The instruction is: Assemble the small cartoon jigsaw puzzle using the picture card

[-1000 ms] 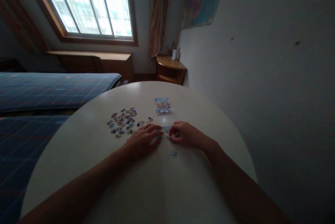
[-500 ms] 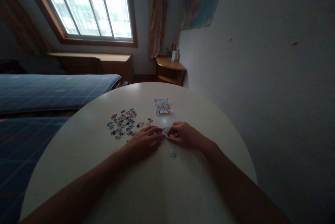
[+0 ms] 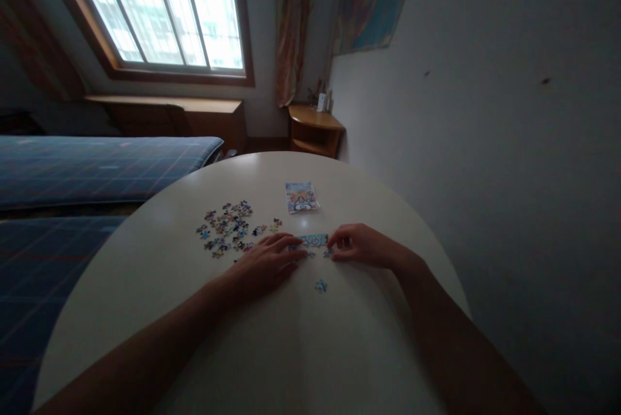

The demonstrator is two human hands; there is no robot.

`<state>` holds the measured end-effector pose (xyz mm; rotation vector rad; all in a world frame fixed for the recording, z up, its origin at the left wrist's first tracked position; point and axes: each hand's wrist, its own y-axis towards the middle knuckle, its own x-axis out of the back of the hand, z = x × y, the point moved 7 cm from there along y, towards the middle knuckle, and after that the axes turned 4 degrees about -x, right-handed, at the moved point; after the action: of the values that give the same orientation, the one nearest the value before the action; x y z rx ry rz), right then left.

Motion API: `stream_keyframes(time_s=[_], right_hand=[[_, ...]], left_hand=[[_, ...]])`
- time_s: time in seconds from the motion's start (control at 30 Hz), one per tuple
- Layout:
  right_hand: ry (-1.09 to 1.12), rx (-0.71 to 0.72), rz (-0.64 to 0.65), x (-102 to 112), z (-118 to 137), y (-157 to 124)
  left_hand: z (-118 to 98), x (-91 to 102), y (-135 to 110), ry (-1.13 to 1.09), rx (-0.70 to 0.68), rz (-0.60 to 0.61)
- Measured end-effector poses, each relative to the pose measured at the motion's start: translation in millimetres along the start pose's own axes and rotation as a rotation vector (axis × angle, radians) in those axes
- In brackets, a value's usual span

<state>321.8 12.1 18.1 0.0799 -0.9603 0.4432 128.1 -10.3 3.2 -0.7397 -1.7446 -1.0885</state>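
A partly joined strip of blue jigsaw puzzle (image 3: 313, 240) lies on the round white table in front of me. My left hand (image 3: 272, 256) rests over its left end, fingers stretched out and covering part of it. At the strip's right end, my right hand (image 3: 356, 245) has thumb and forefinger around a small puzzle piece (image 3: 327, 253); whether it touches the strip I cannot tell. Between the hands, another bluish piece shows just below the strip, by my left fingertips. One loose light-blue piece (image 3: 321, 286) lies nearer to me.
Several loose puzzle pieces (image 3: 230, 224) are heaped on the table's left side, a few lying closer to my left hand. Beyond the strip is a printed picture packet (image 3: 301, 197). A plaid-covered bed (image 3: 107, 169) stands left, a wall (image 3: 485, 143) right.
My right hand has shifted right, from the middle of the strip to its right end, uncovering the blue strip. My left hand has stayed nearly still.
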Motion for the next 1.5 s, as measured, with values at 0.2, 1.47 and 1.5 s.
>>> stream_keyframes(time_s=[0.2,1.47,1.5], right_hand=[[-0.013,-0.014,0.006,-5,4,1],[-0.019,0.03,-0.03,-2,8,0],[-0.014,0.025,-0.029,-2,8,0]], left_hand=[[2,-1.4,-1,-0.011,-0.005,-0.001],[0,0.7,-1,0.011,-0.002,0.01],[0,0.9,-1,0.005,0.0,0.013]])
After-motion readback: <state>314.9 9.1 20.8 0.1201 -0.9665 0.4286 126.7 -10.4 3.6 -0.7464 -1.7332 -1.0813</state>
